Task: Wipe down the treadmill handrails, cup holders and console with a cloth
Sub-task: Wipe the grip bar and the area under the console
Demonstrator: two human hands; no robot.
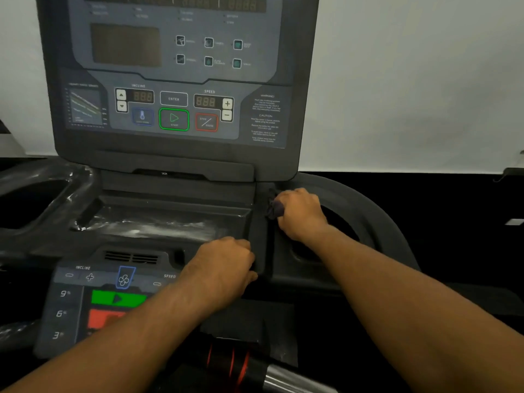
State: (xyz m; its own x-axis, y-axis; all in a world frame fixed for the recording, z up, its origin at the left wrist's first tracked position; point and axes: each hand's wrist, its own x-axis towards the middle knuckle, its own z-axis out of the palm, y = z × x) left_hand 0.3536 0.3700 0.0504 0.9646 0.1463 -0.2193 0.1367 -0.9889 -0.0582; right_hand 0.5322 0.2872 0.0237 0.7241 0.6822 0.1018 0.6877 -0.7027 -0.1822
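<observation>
The treadmill console (170,80) rises ahead of me, dark grey with incline, enter, speed, start and stop buttons. My right hand (300,212) grips a small dark cloth (274,208), bunched against the ridge beside the right cup holder (340,222). My left hand (226,268) rests with curled fingers on the raised divider at the right edge of the lower control panel (93,296); it holds nothing that I can see. The centre tray (158,225) shows whitish streaks.
A left cup holder (31,202) with shiny smears sits at the far left. A black and red handlebar with a chrome end (255,367) runs across the bottom. The right handrail (377,211) curves around the cup holder. A white wall stands behind.
</observation>
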